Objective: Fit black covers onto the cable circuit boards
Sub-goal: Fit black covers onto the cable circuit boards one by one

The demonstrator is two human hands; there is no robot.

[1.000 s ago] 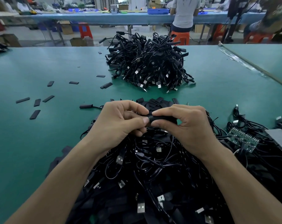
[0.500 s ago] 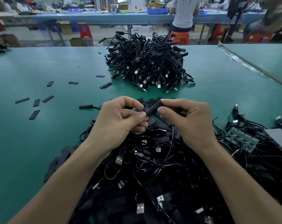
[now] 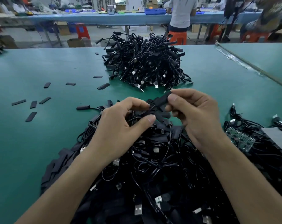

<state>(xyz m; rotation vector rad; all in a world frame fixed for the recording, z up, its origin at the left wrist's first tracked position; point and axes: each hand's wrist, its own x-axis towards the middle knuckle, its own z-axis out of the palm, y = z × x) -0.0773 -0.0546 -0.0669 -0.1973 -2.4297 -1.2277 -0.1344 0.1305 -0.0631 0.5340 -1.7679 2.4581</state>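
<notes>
Pinched in the right grip [image 3: 195, 117], the slim black plastic cover [image 3: 164, 98] hangs at centre frame over the tangled black cable heap [image 3: 153, 159]; the left grip [image 3: 121, 126] curls beside it, I cannot tell on what, so a snagged cable might yank it askew.

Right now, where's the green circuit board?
Head view: the green circuit board lies at the right, among black cables, beside the right hand.

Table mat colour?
The mat is plain teal green; the head view shows it best.
</notes>
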